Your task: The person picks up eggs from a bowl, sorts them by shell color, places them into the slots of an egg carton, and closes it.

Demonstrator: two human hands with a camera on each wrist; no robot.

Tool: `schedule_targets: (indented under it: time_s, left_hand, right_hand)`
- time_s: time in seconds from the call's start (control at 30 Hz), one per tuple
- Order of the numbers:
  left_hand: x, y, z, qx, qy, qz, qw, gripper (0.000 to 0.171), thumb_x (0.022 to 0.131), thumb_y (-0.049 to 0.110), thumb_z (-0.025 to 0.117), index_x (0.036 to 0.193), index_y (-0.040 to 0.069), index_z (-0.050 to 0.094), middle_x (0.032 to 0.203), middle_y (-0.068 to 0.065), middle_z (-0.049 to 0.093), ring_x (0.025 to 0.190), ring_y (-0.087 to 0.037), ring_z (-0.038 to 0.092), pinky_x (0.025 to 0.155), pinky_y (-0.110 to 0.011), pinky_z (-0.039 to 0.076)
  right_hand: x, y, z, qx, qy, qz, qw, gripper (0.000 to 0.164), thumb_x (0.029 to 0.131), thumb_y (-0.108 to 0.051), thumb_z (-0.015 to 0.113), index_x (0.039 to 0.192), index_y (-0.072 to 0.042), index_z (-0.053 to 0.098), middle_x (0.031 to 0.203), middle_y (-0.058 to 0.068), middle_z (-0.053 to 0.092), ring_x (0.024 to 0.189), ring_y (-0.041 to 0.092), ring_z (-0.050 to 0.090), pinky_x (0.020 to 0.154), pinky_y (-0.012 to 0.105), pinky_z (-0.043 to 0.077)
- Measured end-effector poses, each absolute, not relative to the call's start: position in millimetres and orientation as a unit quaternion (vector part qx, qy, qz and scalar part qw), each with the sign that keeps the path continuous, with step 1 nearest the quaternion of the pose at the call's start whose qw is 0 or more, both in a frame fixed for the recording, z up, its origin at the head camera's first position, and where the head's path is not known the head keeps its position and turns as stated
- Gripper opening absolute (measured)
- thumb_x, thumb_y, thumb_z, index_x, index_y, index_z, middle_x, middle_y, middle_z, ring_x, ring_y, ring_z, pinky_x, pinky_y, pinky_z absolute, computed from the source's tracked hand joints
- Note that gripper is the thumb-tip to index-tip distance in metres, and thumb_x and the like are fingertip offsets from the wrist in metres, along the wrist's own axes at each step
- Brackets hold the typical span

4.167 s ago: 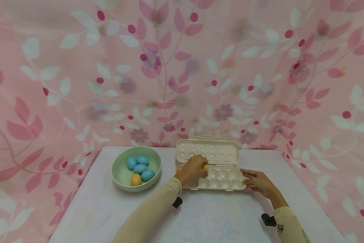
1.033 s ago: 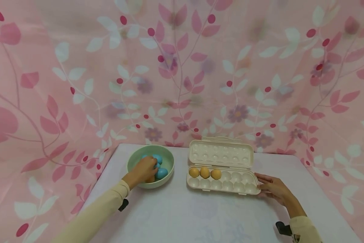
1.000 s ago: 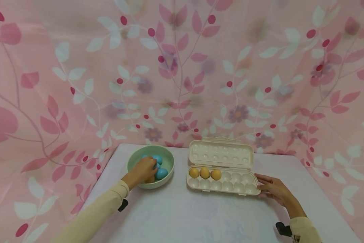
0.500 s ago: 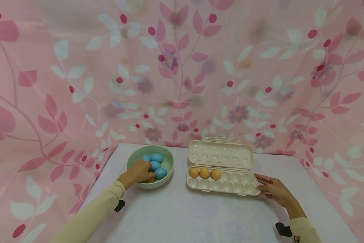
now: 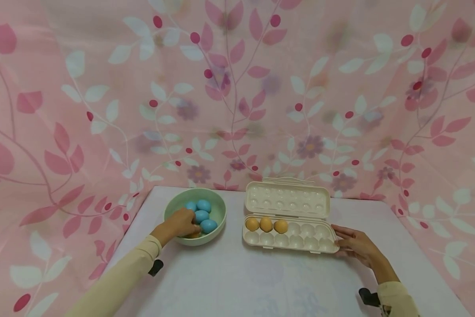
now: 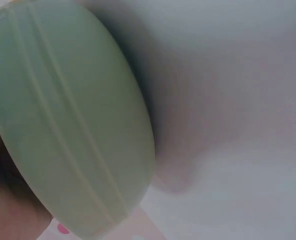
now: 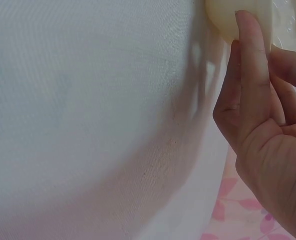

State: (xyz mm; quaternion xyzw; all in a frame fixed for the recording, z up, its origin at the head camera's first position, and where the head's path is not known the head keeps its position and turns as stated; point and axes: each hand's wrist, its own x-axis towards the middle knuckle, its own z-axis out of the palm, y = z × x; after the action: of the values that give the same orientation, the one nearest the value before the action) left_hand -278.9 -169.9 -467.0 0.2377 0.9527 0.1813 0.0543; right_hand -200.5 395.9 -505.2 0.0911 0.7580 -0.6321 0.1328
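Note:
Inside the green bowl [image 5: 217, 193], my left hand [image 5: 178, 223] has its fingers curled over a yellow egg [image 5: 192, 236], which is mostly hidden under it. Several blue eggs [image 5: 208, 226] lie beside these fingers. In the left wrist view the outer wall of the bowl [image 6: 82, 115] covers the fingertips. My right hand [image 5: 358, 247] grips the right end of a cream plastic egg carton [image 5: 296, 241], whose lid stands raised. The right wrist view shows its fingers [image 7: 253, 65] on either side of the carton's edge. Three yellow eggs [image 5: 266, 224] sit in the left of the back row.
Both containers stand on a white-covered table [image 5: 237, 281], bowl at left and carton at right. A pink floral curtain [image 5: 237, 110] hangs close behind the table's back edge. The raised carton lid [image 5: 288, 198] leans up behind the cups.
My left hand went from over the carton, leaving a yellow egg there, to the bowl. It then shifted slightly leftward over the yellow egg, uncovering blue eggs. My right hand stays at the carton's end.

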Motion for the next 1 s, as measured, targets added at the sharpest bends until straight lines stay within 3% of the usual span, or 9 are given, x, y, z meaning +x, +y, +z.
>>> schedule_targets:
  time_s: [0.53, 0.8, 1.0]
  left_hand:
    - [-276.1, -168.0, -471.4, 0.279, 0.940, 0.197, 0.017, 0.044, 0.070, 0.027, 0.087, 0.050, 0.016, 0.049, 0.048, 0.013, 0.032, 0.049, -0.005, 0.034, 0.046, -0.021, 0.028]
    - [-275.0, -165.5, -468.8, 0.287, 0.939, 0.188, 0.001, 0.035, 0.065, 0.021, 0.087, 0.053, 0.017, 0.054, 0.050, 0.013, 0.040, 0.051, -0.006, 0.038, 0.047, -0.022, 0.032]
    - [-275.1, -164.6, -461.9, 0.275, 0.945, 0.176, 0.020, 0.031, 0.065, 0.018, 0.087, 0.057, 0.014, 0.057, 0.054, 0.009, 0.046, 0.052, -0.008, 0.042, 0.048, -0.022, 0.036]
  right_hand:
    - [-200.9, 396.4, -506.9, 0.087, 0.757, -0.634, 0.130, 0.071, 0.088, -0.003, 0.069, 0.149, 0.001, 0.033, 0.149, 0.023, 0.032, 0.095, 0.029, 0.068, 0.079, 0.043, 0.056]
    - [-200.4, 396.9, -507.1, 0.087, 0.755, -0.637, 0.131, 0.071, 0.088, -0.003, 0.069, 0.149, 0.001, 0.032, 0.149, 0.023, 0.033, 0.094, 0.029, 0.067, 0.079, 0.044, 0.056]
    - [-201.4, 397.2, -507.1, 0.085, 0.756, -0.636, 0.133, 0.072, 0.088, -0.003, 0.069, 0.150, 0.000, 0.032, 0.149, 0.022, 0.033, 0.095, 0.030, 0.067, 0.080, 0.044, 0.056]
